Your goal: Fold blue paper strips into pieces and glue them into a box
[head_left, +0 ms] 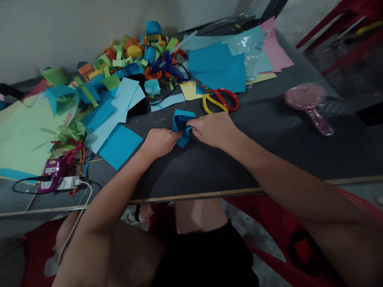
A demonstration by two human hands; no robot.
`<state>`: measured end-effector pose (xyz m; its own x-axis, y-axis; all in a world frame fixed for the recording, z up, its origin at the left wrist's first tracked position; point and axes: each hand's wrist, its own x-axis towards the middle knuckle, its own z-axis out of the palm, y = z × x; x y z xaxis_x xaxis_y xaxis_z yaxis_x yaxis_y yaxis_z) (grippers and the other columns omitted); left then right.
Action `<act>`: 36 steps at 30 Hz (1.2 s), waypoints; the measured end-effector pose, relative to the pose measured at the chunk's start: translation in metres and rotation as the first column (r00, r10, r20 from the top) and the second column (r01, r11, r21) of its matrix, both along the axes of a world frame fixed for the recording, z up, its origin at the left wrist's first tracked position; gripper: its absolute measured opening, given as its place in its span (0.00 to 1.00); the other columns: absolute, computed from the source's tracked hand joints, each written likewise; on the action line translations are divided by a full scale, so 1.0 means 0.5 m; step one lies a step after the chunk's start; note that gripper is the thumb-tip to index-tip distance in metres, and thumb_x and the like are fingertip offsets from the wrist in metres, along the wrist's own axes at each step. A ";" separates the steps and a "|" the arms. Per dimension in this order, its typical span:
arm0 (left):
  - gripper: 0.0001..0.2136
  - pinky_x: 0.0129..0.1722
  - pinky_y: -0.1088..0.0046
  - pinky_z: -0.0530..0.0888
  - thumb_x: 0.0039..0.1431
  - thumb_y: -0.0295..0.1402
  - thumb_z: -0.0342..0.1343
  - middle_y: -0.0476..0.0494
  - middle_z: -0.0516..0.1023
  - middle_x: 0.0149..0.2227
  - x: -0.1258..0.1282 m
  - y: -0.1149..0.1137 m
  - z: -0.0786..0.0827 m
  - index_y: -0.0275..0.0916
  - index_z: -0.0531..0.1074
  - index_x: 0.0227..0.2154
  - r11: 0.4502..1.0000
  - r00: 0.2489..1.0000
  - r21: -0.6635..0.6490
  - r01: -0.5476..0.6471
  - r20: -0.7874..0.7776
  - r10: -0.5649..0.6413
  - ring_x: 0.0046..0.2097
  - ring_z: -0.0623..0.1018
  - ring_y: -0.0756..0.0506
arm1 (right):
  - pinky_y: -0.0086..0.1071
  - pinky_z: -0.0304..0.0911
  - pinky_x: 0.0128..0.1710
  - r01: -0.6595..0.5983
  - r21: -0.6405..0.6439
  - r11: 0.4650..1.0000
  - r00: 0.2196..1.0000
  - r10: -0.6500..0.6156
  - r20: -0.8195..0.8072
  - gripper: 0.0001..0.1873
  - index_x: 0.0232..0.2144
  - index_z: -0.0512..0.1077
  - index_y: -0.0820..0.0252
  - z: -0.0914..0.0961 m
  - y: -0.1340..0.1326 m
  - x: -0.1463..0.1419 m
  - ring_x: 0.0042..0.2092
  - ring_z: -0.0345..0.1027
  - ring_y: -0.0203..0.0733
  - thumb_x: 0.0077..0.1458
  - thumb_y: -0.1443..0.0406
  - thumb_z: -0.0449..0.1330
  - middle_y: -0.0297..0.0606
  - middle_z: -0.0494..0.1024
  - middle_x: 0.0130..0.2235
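Between my two hands stands a small folded blue paper box (183, 114), open at the top, on the dark table. Its left lower edge is pinched by the fingers of my left hand (163, 142). On the opposite side my right hand (214, 128) grips the right wall with thumb and forefinger. A blue flap sticks out below, toward me. Just beyond my right hand lie scissors (220, 100) with one red and one yellow handle. To the left of my left hand is a flat blue paper square (120, 146).
Folded paper boxes (134, 51) are heaped at the back. A blue glue gun (168, 66) with its cable rests before them. Blue sheets (217, 67) lie behind the scissors, a pink hairbrush (308, 101) at right. A purple power strip (54, 171) with cords sits at the left front edge.
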<state>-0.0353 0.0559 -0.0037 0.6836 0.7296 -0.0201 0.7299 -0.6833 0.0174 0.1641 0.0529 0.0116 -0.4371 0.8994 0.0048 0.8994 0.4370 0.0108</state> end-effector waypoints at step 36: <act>0.15 0.28 0.74 0.67 0.66 0.31 0.45 0.40 0.80 0.31 0.009 -0.011 0.011 0.40 0.76 0.48 0.999 0.993 0.044 -0.003 -0.114 0.008 0.35 0.79 0.43 | 0.35 0.56 0.32 -0.033 -0.304 0.952 0.989 0.076 0.130 0.23 0.56 0.71 0.57 0.042 -0.030 -0.003 0.36 0.72 0.48 0.62 0.64 0.47 0.49 0.79 0.38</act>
